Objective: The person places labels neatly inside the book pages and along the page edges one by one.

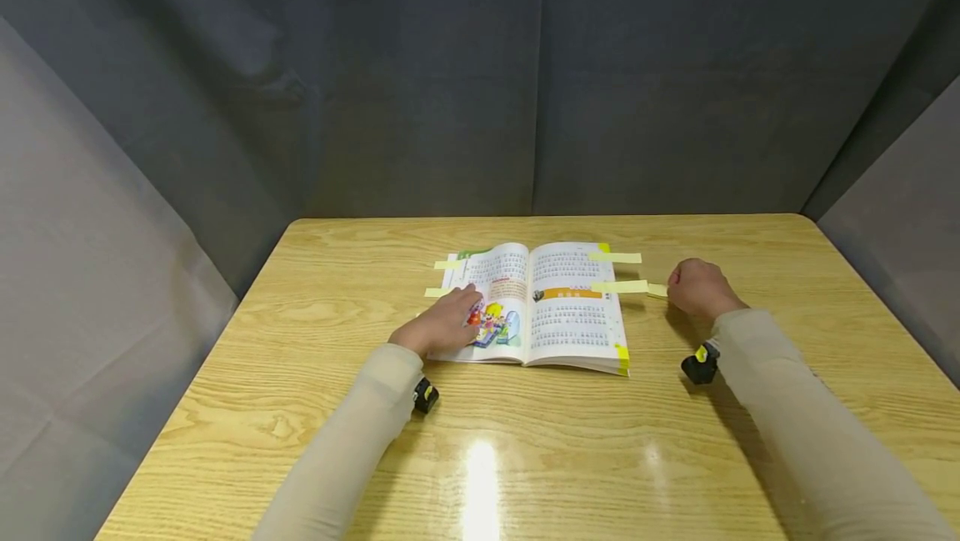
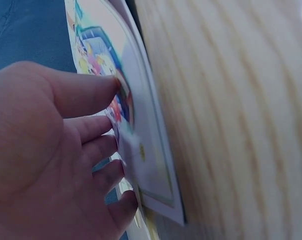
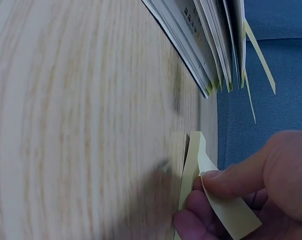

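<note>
An open book [image 1: 573,333] with printed text and a cartoon picture lies on the table. My left hand [image 1: 444,323] rests on its left page near the picture; in the left wrist view the fingers [image 2: 98,147] extend over the page edge, with the thumb against the page. Right of the book, my right hand [image 1: 703,287] pinches a pale yellow sticky note strip [image 3: 230,212] between thumb and fingers. More pale yellow sticky paper [image 3: 190,162] stands beside those fingers, just above the wood; whether it is joined to the pinched strip I cannot tell.
Two yellow strips [image 1: 621,258] stick out from the book's right page and two more [image 1: 447,265] from its left side. Bright yellow corners [image 1: 622,353] mark the right page. Dark curtain [image 1: 420,107] hangs behind the wooden table [image 1: 570,449].
</note>
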Available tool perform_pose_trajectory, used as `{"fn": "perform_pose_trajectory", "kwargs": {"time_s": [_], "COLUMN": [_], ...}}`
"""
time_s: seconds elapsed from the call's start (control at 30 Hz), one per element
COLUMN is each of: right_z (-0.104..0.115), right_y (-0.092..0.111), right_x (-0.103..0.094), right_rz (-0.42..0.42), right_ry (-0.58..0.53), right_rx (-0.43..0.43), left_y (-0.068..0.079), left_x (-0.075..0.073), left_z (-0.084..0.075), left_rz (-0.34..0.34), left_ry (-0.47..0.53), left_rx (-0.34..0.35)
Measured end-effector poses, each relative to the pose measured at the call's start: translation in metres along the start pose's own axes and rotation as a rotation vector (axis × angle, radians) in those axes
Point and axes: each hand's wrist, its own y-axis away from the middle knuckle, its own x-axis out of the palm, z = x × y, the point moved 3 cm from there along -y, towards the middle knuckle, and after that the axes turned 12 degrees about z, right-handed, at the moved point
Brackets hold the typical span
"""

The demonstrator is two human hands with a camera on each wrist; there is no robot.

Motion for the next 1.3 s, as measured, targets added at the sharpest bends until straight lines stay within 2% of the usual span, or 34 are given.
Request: {"fn": "perform_pose_trajectory", "kwargs": {"time_s": [0.57, 1.03, 1.3], "right_z": [-0.0030, -0.0034, -0.0035], "right_y": [-0.0025, -0.0042, -0.0034], "right_x": [-0.0002, 0.0007, 0.0047], "right_rz": [0.017, 0.036, 0.059], "right_ry": [0.007, 0.017, -0.025], "right_rx": [-0.015, -0.021, -0.024], "left_y": [-0.0006, -0.0003, 0.0003], "left_x": [-0.0008, -0.0016, -0.0014], "left_z": [0.0009, 0.0006, 0.0007], "left_rz": [-0.012, -0.003, -0.004], "left_ry": [-0.019, -0.022, -0.020], "left_rx": [0.022, 0.011, 0.015]}}
